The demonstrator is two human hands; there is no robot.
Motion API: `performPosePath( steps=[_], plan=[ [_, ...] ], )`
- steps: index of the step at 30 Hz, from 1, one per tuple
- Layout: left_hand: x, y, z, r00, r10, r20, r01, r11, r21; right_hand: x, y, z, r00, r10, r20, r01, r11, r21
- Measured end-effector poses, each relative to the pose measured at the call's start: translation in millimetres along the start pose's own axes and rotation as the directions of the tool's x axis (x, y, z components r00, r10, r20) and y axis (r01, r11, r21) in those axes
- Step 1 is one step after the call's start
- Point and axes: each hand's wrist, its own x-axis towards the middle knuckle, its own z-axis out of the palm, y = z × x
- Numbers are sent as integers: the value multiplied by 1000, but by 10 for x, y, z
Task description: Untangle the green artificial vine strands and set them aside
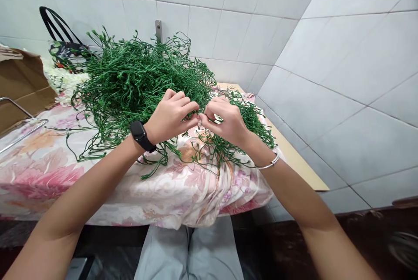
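The left hand and right hand are pinching a thin green stem together, fingertips meeting, above the table's front edge.

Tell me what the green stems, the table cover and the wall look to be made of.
Green stems: likely moulded plastic, uniform matte green, wiry with beaded tips.
Table cover: seemingly fabric, printed flowers, slight sheen, hanging in folds.
Wall: glazed ceramic tiles, glossy white, grout lines and reflections.
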Motion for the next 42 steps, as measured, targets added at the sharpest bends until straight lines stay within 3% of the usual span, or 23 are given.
performPosePath(
  steps=[5,13,26,32,37,42],
  plan=[
    [-1,-3,28,998,-44,-45,47,997,62,-24,2,23,981,177,79,-186,973,137],
    [-2,-55,19,999,-9,-34,11,998,54,-31,44,24,967,86,239,-86,996,-11],
    [2,-27,-14,994,92,-62,-85,990,110,6,8,3,957,146,252,-203,954,219],
    [10,-49,-53,1000,0,4,0,995,-98,18,87,-23,958,124,258,-207,922,326],
    [32,-101,-97,993,-68,93,98,926,-365,16,82,-20,959,192,210,-260,890,373],
    [32,-44,-105,974,-131,184,195,897,-397,1,99,-60,971,180,155,-210,955,211]
  ],
)
